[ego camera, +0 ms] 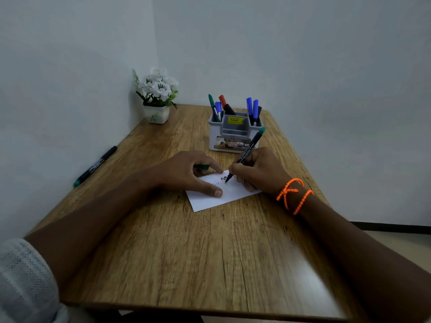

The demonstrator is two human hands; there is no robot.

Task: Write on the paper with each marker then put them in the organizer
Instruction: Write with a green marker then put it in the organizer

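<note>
Right hand (258, 170) curled round a marker (247, 151), fingers and thumb pinching the barrel low down near the tip. Marker tilted, green end up and away toward the organizer (234, 134), tip down on the paper (219, 194) beside some dark scribbles. Orange beaded band (294, 195) wound round the right wrist.

Left hand (190, 173) laid over the paper's left part, thumb stretched flat and pressing the sheet near its near-left edge, forefinger reaching toward the pen tip. Green cap (202, 167) tucked under the curled fingers of that hand, only partly in view; exactly how it is gripped hard to tell. Grey sleeve (25, 280) pushed up on the left arm.

Paper lying slantwise mid-table, small and white, faint red and blue writing near its far edge, partly hidden under both hands.

Organizer just beyond the hands, grey and white, yellow price sticker on its middle pocket. Standing in its left compartment: green, blue, red and black markers; in its right compartment: two blue ones and a dark one.

Another marker (95, 166) lying alone near the table's left edge, black barrel, green end toward the near side, well apart from the paper.

Flower pot (156, 99) with white blossoms in the far left corner of the wooden table (186, 252), against the wall.
</note>
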